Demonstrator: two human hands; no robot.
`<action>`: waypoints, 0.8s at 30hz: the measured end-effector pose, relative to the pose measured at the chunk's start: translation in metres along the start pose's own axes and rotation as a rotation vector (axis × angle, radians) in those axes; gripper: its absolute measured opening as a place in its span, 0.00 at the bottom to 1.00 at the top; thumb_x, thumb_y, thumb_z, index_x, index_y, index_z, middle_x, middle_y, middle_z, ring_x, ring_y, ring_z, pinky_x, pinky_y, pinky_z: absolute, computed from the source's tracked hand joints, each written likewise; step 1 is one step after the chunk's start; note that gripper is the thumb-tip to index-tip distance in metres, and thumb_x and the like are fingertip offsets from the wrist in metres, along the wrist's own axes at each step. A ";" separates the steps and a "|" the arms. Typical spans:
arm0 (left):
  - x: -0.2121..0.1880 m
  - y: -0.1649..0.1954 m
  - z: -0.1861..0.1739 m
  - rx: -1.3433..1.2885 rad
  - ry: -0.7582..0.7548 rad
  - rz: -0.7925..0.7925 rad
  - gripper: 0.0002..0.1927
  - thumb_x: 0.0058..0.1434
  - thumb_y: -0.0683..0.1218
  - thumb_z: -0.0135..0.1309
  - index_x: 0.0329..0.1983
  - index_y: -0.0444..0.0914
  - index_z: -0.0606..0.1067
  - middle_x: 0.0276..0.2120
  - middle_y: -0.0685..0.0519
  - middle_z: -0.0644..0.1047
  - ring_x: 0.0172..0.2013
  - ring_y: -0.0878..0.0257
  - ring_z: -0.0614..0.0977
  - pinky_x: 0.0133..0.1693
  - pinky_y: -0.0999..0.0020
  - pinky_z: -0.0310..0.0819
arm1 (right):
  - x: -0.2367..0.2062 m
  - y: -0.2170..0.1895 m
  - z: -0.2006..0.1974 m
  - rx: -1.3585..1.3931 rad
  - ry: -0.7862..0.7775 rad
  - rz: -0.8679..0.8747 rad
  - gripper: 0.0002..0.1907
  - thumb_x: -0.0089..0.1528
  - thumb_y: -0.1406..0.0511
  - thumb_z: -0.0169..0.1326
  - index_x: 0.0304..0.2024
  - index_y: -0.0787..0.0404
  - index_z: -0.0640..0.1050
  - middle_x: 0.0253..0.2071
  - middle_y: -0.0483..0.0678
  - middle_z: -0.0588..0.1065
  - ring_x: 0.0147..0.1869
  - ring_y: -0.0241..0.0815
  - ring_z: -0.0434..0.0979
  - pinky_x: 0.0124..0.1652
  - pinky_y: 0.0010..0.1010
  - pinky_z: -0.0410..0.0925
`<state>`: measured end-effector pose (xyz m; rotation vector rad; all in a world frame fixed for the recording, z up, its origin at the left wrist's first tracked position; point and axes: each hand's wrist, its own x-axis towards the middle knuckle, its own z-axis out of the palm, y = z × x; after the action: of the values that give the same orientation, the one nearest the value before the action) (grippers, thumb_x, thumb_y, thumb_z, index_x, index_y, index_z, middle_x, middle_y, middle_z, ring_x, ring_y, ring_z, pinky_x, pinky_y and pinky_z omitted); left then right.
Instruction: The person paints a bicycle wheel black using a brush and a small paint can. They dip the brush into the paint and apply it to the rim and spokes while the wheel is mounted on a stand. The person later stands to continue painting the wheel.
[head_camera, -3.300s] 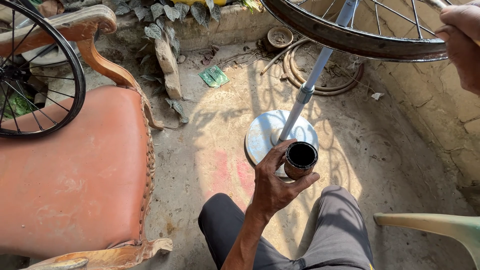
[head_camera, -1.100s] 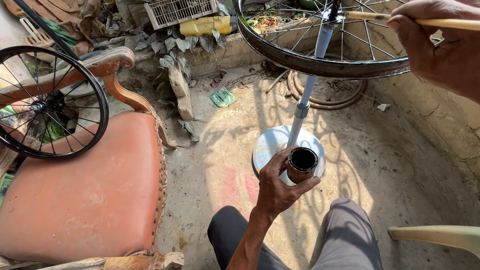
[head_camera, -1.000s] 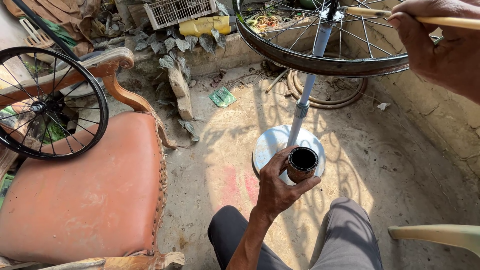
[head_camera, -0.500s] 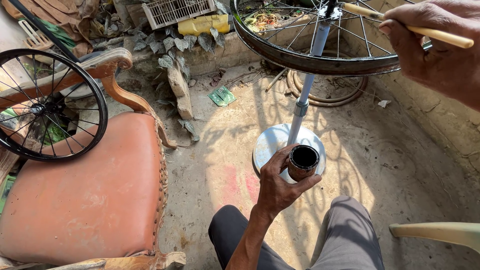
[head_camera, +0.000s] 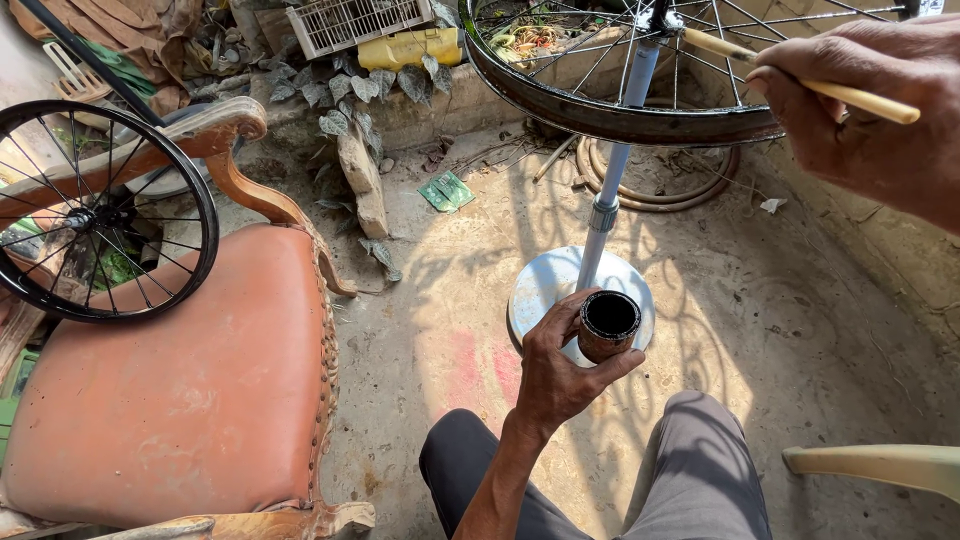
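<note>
Looking down from the head camera, the left hand (head_camera: 562, 372) is wrapped around a small rusty-brown can (head_camera: 608, 325), fingers closed on its side and thumb across the front. The can stands nearly upright, its long axis vertical and its open mouth facing up toward the camera; the inside shows only black, and whether that is paint, grease or shadow cannot be told. It is held above the person's knees, just in front of the round white metal base (head_camera: 545, 290) of a stand.

From that base a pale post (head_camera: 612, 190) rises and leans slightly away, meeting the hub of a bicycle wheel (head_camera: 620, 115) that lies roughly flat on top, black rim toward the camera, spokes fanning out.

The right hand (head_camera: 865, 120) at the upper right is pinched shut on a thin wooden stick (head_camera: 800, 80). The stick's long axis runs from lower right to upper left, its far tip pointing into the spokes close to the hub; its near end juts out past the knuckles. The two hands are well apart.

On the left, a worn orange upholstered chair (head_camera: 170, 390) with a carved wooden frame carries a second bicycle wheel (head_camera: 100, 215), propped upright against its arm. Behind, a white plastic crate (head_camera: 355, 22) and a yellow jug (head_camera: 410, 47) lie among dry leaves.
</note>
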<state>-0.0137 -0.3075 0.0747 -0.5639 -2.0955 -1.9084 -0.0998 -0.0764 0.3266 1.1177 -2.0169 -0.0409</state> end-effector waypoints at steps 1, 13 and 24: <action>-0.001 0.000 -0.002 -0.011 -0.002 -0.013 0.36 0.54 0.57 0.70 0.62 0.36 0.74 0.55 0.44 0.79 0.57 0.53 0.84 0.60 0.58 0.82 | 0.000 0.000 0.001 0.011 0.019 -0.009 0.05 0.71 0.73 0.58 0.48 0.69 0.80 0.34 0.56 0.79 0.35 0.43 0.82 0.40 0.31 0.77; 0.005 0.004 -0.019 -0.017 -0.010 -0.006 0.36 0.53 0.55 0.70 0.62 0.36 0.74 0.55 0.44 0.80 0.57 0.53 0.84 0.59 0.58 0.82 | 0.008 0.001 0.006 -0.030 0.005 -0.020 0.05 0.68 0.73 0.59 0.47 0.68 0.81 0.34 0.57 0.79 0.35 0.45 0.82 0.36 0.31 0.77; 0.024 -0.001 -0.043 0.004 -0.013 -0.017 0.36 0.53 0.57 0.70 0.61 0.36 0.75 0.54 0.44 0.80 0.56 0.53 0.84 0.59 0.57 0.82 | 0.036 0.011 0.027 0.039 0.074 0.026 0.04 0.70 0.72 0.59 0.45 0.70 0.82 0.32 0.57 0.79 0.33 0.44 0.81 0.32 0.30 0.76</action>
<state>-0.0382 -0.3475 0.0892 -0.5601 -2.1182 -1.9147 -0.1358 -0.1045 0.3353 1.1014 -1.9728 0.0524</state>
